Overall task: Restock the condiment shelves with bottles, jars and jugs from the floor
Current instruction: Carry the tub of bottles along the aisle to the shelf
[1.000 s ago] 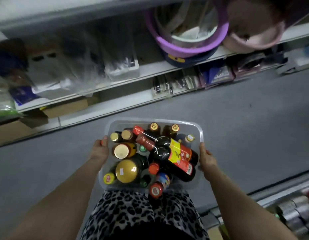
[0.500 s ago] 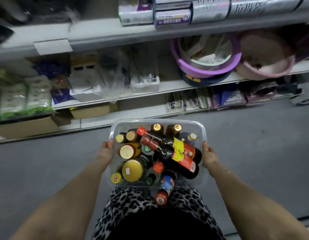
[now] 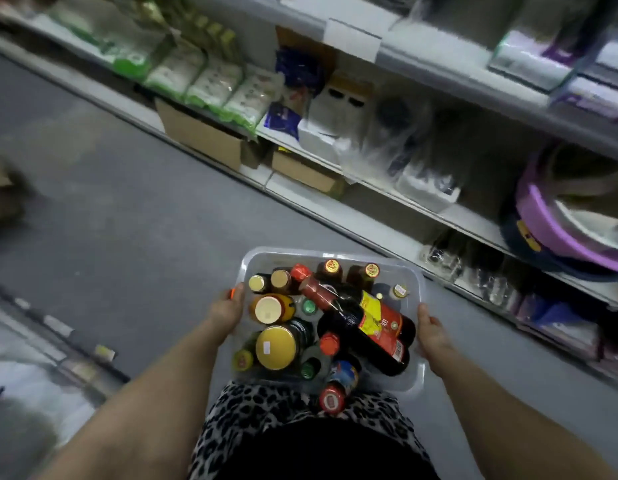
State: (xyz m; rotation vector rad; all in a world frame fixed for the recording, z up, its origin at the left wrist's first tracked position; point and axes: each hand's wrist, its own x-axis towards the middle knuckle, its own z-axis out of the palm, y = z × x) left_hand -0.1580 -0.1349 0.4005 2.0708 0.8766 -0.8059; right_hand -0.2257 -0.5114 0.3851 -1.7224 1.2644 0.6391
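Head view. A clear plastic bin was carried at 6 o'clock in the frame, above a grey floor and against a leopard-print garment. The left hand gripped the bin's 9 o'clock wall, thumb over the rim and fingers out of sight below. The right hand clasped the 3 o'clock wall in the same way. The bin held upright bottles and jars seen from above, among them a gold-lidded jar toward 8 o'clock. A large dark bottle with a red and yellow label lay tilted across the others, its red cap toward 11 o'clock. A red-capped bottle leaned over the 6 o'clock rim. Store shelves ran from 11 to 3 o'clock, with a cardboard box at 10 o'clock and a purple basin at 3 o'clock.
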